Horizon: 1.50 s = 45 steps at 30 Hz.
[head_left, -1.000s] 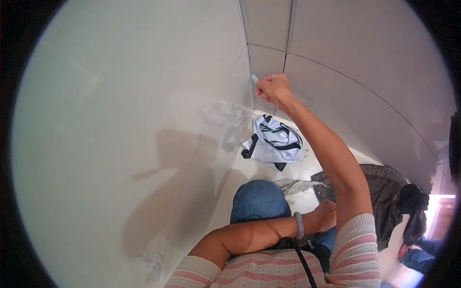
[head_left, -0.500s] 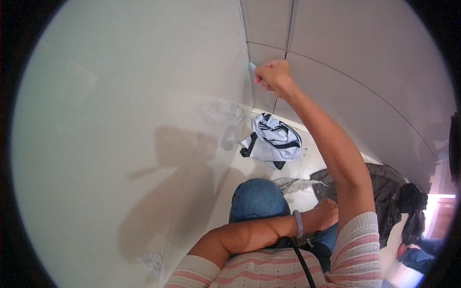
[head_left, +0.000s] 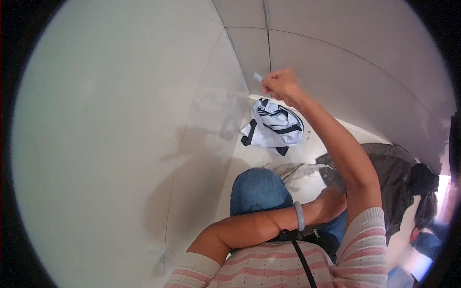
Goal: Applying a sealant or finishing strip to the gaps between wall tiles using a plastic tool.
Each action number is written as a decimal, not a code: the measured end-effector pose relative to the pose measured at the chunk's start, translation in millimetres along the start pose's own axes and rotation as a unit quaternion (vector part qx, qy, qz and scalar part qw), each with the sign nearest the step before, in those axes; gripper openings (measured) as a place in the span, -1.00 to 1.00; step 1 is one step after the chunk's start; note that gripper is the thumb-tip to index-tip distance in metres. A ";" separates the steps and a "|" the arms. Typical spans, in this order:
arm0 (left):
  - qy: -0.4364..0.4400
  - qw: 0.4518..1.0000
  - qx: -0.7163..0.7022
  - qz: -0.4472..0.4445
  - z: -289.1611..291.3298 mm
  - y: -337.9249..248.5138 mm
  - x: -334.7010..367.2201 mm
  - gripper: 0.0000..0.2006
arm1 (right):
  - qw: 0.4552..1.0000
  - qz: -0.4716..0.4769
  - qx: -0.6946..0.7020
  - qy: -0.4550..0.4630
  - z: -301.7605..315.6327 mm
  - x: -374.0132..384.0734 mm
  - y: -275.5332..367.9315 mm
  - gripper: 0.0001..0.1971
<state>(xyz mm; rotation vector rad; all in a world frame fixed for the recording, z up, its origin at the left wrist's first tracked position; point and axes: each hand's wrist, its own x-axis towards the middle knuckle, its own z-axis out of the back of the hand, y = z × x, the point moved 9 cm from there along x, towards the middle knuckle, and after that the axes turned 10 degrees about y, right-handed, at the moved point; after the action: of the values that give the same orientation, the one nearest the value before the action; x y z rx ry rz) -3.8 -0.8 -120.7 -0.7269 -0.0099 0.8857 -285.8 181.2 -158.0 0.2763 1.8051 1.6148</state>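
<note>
My right hand (head_left: 282,85) is stretched out toward the corner of the tiled wall, closed around a small pale blue, flat-ended tool (head_left: 258,77). Only the tip of that tool sticks out past my fingers, and its exact kind is not clear. The tip appears close to the grey wall tiles (head_left: 336,72); contact cannot be made out. My left forearm, with a pale bangle at the wrist, lies across my lap over a bent knee in jeans (head_left: 259,189). My left hand (head_left: 331,205) is bent downward beside my right upper arm, its fingers hidden.
On the floor in the corner lies a white and black bag (head_left: 276,126). A crumpled pale cloth (head_left: 300,174) and a dark grey garment (head_left: 391,182) are spread by my knees. A smooth pale wall (head_left: 110,120) rises on the left.
My right hand has drawn back from the wall corner, slightly down and to the right, and more of the pale tool shows. The view has shifted a little; my left arm stays across my lap.
</note>
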 end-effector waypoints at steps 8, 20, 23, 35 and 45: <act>-0.013 0.996 -0.080 -0.035 -15.8 3.7 -0.5 -0.76 | 0.973 0.037 -0.210 -0.089 -4.4 34.6 -53.4 -0.86; 0.071 0.969 -0.233 -0.035 -37.7 13.8 -2.2 -0.63 | 0.966 0.030 -0.229 -0.118 -25.0 56.4 -54.7 -0.84; -0.012 0.988 -0.151 -0.030 -71.2 17.3 11.8 -0.66 | 0.964 0.064 -0.227 -0.120 -23.8 53.4 -44.6 -0.85; 0.133 0.990 -0.039 0.031 2.0 17.2 -0.2 -0.88 | 0.998 -0.009 -0.044 -0.037 -12.8 21.0 -27.0 -0.81; -0.173 0.975 -0.125 -0.054 -5.1 13.7 -1.2 -0.83 | 0.985 -0.009 -0.157 -0.071 -5.5 27.9 -18.8 -0.79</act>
<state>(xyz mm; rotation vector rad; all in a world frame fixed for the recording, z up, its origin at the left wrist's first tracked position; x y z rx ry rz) -12.6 1.0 -132.3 -0.7888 -0.4746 0.9056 -304.5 189.0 -185.3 0.2226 1.4184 1.7882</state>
